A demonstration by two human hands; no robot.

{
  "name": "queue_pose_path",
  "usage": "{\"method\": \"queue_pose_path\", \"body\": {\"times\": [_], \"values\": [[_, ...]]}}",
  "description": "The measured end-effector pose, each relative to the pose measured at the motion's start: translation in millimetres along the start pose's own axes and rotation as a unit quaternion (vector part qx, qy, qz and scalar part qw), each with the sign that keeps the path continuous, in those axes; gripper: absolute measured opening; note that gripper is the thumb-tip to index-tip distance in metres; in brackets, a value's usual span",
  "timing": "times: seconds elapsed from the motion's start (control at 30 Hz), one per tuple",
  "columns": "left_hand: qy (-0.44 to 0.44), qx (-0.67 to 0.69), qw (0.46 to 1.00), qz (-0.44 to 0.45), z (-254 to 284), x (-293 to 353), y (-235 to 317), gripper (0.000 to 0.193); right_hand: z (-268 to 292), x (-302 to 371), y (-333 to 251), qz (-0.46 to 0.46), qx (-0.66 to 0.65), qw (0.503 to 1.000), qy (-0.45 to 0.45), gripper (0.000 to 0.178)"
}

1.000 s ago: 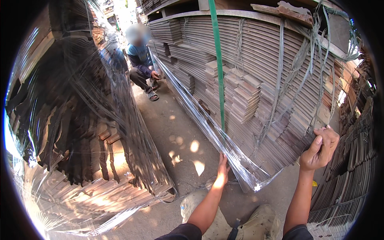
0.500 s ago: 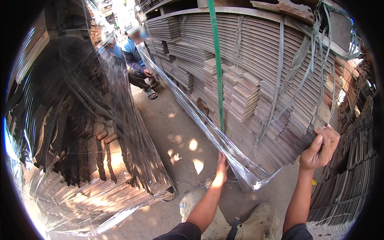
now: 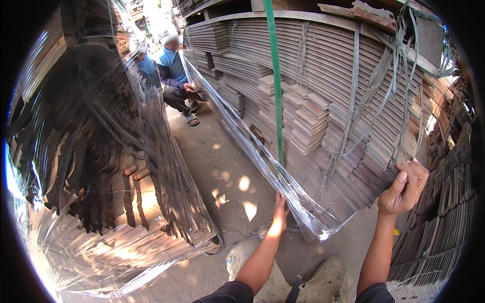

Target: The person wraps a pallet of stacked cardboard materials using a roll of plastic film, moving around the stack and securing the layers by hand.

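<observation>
A long band of clear plastic film (image 3: 262, 164) stretches across the aisle from near me to a crouching person in a blue top. My left hand (image 3: 279, 214) is raised with its fingers stretched upward, touching the film's lower edge near its close end. My right hand (image 3: 404, 189) is held up at the right, fingers curled in and thumb against them. Whatever it may pinch is too thin to make out; the film's near corner lies between my two hands. The crouching person (image 3: 174, 70) has a hand at the film's far end.
On the left stands a film-wrapped stack of wooden pieces (image 3: 136, 202). A tall stack of thin brown slats (image 3: 313, 121) rises on the right, crossed by a green strap (image 3: 276, 81) and loose grey ties (image 3: 353, 91). More stacked slats (image 3: 434, 232) stand at far right. The ground (image 3: 202, 151) is sunlit in patches.
At its far end the film has spread wider and shifted slightly right. The crouching person has moved a little and shows more of the torso. My hands have hardly moved.
</observation>
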State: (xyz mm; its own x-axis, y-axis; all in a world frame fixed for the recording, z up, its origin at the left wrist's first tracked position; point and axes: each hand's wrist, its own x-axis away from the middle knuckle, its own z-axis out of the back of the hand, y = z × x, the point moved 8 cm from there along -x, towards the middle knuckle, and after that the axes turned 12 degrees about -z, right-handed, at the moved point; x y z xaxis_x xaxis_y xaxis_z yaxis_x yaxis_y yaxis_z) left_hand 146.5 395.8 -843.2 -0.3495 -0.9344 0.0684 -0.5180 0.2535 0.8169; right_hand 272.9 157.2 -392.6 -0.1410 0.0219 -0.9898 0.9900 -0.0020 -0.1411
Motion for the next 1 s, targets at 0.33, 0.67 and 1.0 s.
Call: {"method": "queue_pose_path", "body": {"times": [0.33,0.67,1.0], "values": [[-0.004,0.005,1.0,0.009,1.0,-1.4,-2.9,0.084,0.2,-0.5,-0.2,-0.005,-0.002,1.0,-0.002,0.021],[-0.013,0.01,1.0,0.005,6.9,-4.9,-11.3,0.084,-0.3,0.0,-0.3,0.001,-0.002,1.0,0.0,0.02],[-0.01,0.007,1.0,0.007,6.0,-3.7,-9.6,0.083,0.2,-1.7,-2.5,-0.008,0.002,1.0,-0.004,0.019]]}}
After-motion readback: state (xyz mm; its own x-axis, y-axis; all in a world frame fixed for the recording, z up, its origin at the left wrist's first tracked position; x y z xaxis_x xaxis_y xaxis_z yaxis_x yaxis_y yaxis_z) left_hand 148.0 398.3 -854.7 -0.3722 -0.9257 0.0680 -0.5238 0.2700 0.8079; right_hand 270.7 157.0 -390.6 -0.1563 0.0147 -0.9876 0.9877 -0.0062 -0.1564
